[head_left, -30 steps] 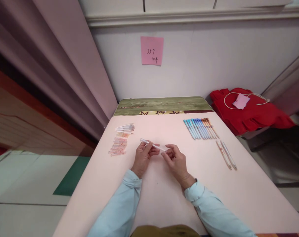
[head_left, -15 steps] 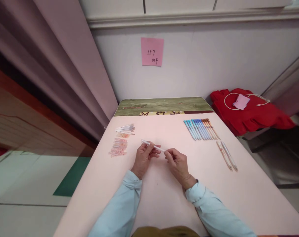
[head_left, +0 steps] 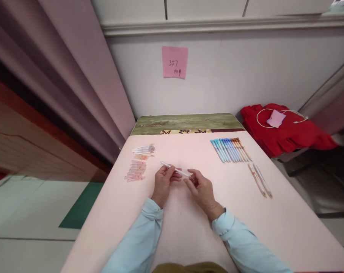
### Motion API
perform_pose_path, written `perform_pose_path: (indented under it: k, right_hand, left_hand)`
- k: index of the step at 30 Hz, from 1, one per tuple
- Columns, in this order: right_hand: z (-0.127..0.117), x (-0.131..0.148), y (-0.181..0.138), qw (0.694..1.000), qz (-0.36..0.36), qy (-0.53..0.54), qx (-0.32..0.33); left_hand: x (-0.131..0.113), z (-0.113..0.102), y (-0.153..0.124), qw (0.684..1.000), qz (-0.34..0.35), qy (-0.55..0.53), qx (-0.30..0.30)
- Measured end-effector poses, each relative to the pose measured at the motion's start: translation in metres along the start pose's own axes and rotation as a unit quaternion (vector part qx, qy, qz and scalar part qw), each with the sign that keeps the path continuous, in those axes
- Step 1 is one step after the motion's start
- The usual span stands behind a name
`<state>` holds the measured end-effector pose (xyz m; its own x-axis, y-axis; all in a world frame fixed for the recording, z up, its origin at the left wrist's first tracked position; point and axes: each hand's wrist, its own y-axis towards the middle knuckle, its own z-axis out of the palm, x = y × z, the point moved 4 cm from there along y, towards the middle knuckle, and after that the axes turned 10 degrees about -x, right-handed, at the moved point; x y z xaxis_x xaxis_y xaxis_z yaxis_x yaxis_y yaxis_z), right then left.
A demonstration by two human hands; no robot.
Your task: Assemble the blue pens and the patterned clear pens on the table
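A slim white pen (head_left: 183, 173) slants across the middle of the table in my left hand (head_left: 164, 184), its thumb and fingers closed around the barrel. One end sticks out past that hand to the upper left. The other end reaches my right hand (head_left: 202, 189), whose thumb and index finger are parted around it; whether they touch it I cannot tell. To the left lie a bunch of thin white and grey sticks like pen refills (head_left: 143, 149) and a stack of clear pinkish pen parts (head_left: 136, 170). Blue, violet and brown-topped pens (head_left: 230, 150) form a row at the right.
Two pale pens (head_left: 259, 180) lie below the row, on the pink table cover (head_left: 183, 227). Beyond the table's green far edge (head_left: 186, 121), a pink note (head_left: 175, 62) is stuck to the wall. At right, a red cloth (head_left: 297, 132) bears a white cable.
My right thumb and index finger have spread apart at the pen's end, where they were pinched before. The left hand keeps its hold on the pen.
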<state>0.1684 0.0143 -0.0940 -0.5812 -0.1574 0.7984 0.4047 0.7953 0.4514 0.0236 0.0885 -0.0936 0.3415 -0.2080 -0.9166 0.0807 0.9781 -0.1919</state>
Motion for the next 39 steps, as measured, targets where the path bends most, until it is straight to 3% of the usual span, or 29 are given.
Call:
perform_pose_path:
  k: [4,14,23,25,28,34,36,39]
  right_hand:
    - [0.001,0.0,0.0,1.0,-0.014,0.0,-0.014]
    - [-0.005,0.009,0.002,0.998,-0.032,-0.007,-0.052]
    - [-0.006,0.014,-0.001,0.998,-0.052,0.001,-0.022]
    - [-0.006,0.016,-0.001,0.999,-0.023,0.022,-0.01]
    - [-0.004,0.017,-0.001,0.99,0.078,0.108,0.038]
    - [0.005,0.017,-0.004,0.906,0.276,0.287,0.145]
    - [0.008,0.015,-0.006,0.882,0.314,0.314,0.159]
    - [0.011,0.014,-0.007,0.879,0.318,0.316,0.16]
  left_hand:
    - [0.004,0.003,-0.002,1.0,-0.008,0.015,0.002]
    - [0.011,0.008,-0.003,0.995,-0.044,-0.091,-0.003]
    - [0.008,0.009,-0.008,0.996,-0.035,-0.083,0.03]
    - [0.006,0.01,-0.008,0.996,-0.023,-0.074,0.04]
    - [0.004,0.011,-0.009,0.997,-0.012,-0.058,0.056]
    - [0.003,0.011,-0.011,0.996,-0.021,-0.054,0.07]
    - [0.003,0.011,-0.012,0.996,-0.034,-0.058,0.067]
    - [0.006,0.011,-0.01,0.996,-0.048,-0.057,0.045]
